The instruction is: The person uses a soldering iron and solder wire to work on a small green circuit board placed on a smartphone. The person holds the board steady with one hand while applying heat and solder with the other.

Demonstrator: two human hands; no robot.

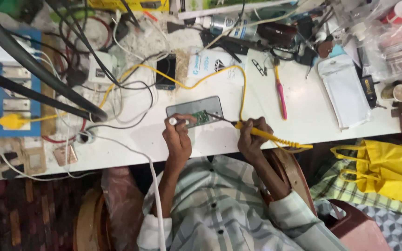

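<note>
— Right hand point(252, 139)?
— Closed tight round the yellow soldering iron point(268, 135), with the tip lowered onto the green circuit board point(202, 118), at nine o'clock from the knuckles.
— Left hand point(177, 137)?
— Pinched on a small white-tipped thing point(172, 121), too small to name, held at the board's nine o'clock edge.
— And the board itself?
— Lying on a grey phone point(194, 106), near the front edge of the white table point(303, 121), at twelve o'clock from the chest.
— Best way to handle it, at a guess?
— Keep the left hand firm against any sliding. Touch with the tip only, briefly, at a shallow slant. Rest the right wrist on the table edge for steadiness. Mind the yellow cord point(243, 88) looping at twelve o'clock from the iron: likely to tug the wrist if snagged. Stay clear of the pink-handled tool point(281, 100) at one o'clock.
</note>
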